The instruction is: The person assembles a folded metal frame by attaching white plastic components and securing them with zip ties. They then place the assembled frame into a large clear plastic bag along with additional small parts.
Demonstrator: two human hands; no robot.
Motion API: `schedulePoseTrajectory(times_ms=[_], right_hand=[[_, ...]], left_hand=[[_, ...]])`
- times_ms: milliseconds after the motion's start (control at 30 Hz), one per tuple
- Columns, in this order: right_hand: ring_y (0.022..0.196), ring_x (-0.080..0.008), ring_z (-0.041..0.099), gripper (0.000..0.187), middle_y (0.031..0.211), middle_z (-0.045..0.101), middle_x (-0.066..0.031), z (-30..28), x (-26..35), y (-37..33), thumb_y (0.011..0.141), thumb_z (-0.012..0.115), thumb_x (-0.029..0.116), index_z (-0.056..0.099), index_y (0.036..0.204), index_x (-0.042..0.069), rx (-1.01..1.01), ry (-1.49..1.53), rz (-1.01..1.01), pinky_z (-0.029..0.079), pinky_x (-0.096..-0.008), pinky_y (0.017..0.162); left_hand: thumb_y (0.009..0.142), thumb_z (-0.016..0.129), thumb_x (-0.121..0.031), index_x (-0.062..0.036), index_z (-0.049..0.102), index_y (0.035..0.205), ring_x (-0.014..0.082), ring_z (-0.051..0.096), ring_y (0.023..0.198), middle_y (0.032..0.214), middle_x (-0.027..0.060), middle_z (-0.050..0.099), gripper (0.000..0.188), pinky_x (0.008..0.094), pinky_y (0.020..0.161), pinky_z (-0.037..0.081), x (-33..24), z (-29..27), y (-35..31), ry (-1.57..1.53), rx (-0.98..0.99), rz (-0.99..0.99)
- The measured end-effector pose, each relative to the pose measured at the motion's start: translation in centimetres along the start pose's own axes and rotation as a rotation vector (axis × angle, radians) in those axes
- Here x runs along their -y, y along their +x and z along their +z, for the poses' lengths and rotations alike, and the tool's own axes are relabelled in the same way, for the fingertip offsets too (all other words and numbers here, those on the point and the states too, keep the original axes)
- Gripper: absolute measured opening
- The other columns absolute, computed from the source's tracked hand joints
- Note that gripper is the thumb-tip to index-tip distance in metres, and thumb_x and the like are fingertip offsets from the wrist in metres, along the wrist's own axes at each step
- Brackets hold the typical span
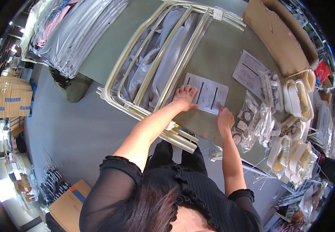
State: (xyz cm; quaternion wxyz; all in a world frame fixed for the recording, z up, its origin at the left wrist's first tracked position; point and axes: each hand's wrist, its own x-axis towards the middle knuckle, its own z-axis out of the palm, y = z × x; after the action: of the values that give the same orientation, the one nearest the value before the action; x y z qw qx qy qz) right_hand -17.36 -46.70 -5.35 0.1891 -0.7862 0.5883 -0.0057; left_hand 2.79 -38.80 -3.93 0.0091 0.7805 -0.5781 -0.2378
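On the green work table lies a printed instruction sheet (pixel 210 92) with diagrams. My left hand (pixel 185 96) rests on its left edge, fingers spread, palm down. At the sheet's lower right corner my right hand (pixel 224 119) is closed, thumb and finger pinching the paper's edge. Just left of the sheet lies a folded frame of cream metal tubes (pixel 148 73) with grey fabric (pixel 167 62) inside it. A second printed sheet (pixel 248 71) lies farther right. Beside my right hand are clear plastic bags of round white and dark parts (pixel 245 118).
Several white plastic trays (pixel 299 98) with bagged parts stand along the right edge. An open cardboard box (pixel 277 38) is at the far right. Bagged grey folded goods (pixel 82 34) lie at the far left. Stacked cartons (pixel 12 96) stand on the floor to the left.
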Motion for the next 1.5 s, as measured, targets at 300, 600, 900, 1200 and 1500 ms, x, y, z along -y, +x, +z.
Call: schedulePoseTrajectory(times_ms=[300, 600, 900, 1200, 1500], right_hand=[[0.088, -0.0442, 0.061, 0.048, 0.088, 0.064, -0.0269, 0.1, -3.1, 3.7, 0.095, 0.04, 0.039, 0.064, 0.087, -0.001, 0.053, 0.14, 0.022, 0.048, -0.0505, 0.075], [0.131, -0.0239, 0.031, 0.044, 0.133, 0.045, -0.0051, -10.6, 7.7, -5.4, 0.081, 0.066, 0.031, 0.056, 0.118, 0.009, -0.464, -0.228, -1.032, 0.016, -0.0483, 0.108], [0.108, -0.0153, 0.052, 0.01, 0.098, 0.063, -0.0001, -14.8, 10.9, -1.6, 0.081, 0.066, 0.02, 0.065, 0.087, 0.012, -0.516, -0.303, -1.186, 0.024, -0.0473, 0.105], [0.125, -0.0322, 0.041, 0.056, 0.13, 0.049, -0.0208, 2.2, 29.8, -5.8, 0.091, 0.044, 0.048, 0.054, 0.122, 0.003, 0.057, -0.124, -1.1, 0.016, -0.0503, 0.111], [0.125, -0.0257, 0.04, 0.047, 0.125, 0.052, -0.0084, 5.7, 31.3, -6.0, 0.086, 0.051, 0.045, 0.058, 0.116, 0.009, 0.071, -0.158, -1.086, 0.015, -0.0479, 0.112]], left_hand=[[0.077, 0.065, -0.019, -0.0086, 0.055, 0.103, 0.0279, 0.055, 0.102, 0.104, 0.0107, 0.057, 0.031, 0.0383, 0.089, 0.043, 1.4, 0.5, -1.0, 0.243, -0.293, 0.355], [0.077, 0.057, -0.013, -0.0081, 0.06, 0.071, 0.0233, 0.064, 0.072, 0.068, 0.0084, 0.064, 0.008, 0.0339, 0.075, 0.047, -2.9, -5.6, -7.3, 0.084, -0.624, 0.527], [0.09, 0.053, -0.024, -0.0025, 0.06, 0.084, 0.0342, 0.061, 0.07, 0.075, 0.017, 0.062, 0.024, 0.0428, 0.063, 0.046, 7.6, -10.7, -15.4, -0.398, -0.628, 0.149], [0.091, 0.049, -0.031, 0.0009, 0.059, 0.097, 0.0455, 0.058, 0.082, 0.086, 0.0254, 0.062, 0.034, 0.0504, 0.072, 0.046, 22.7, -9.0, -11.8, -0.437, -0.353, -0.285], [0.088, 0.05, -0.017, -0.0038, 0.046, 0.13, 0.0326, 0.028, 0.134, 0.139, 0.0172, 0.039, 0.044, 0.0477, 0.11, 0.021, 23.6, -8.7, -1.8, -0.012, -0.474, 0.374]])
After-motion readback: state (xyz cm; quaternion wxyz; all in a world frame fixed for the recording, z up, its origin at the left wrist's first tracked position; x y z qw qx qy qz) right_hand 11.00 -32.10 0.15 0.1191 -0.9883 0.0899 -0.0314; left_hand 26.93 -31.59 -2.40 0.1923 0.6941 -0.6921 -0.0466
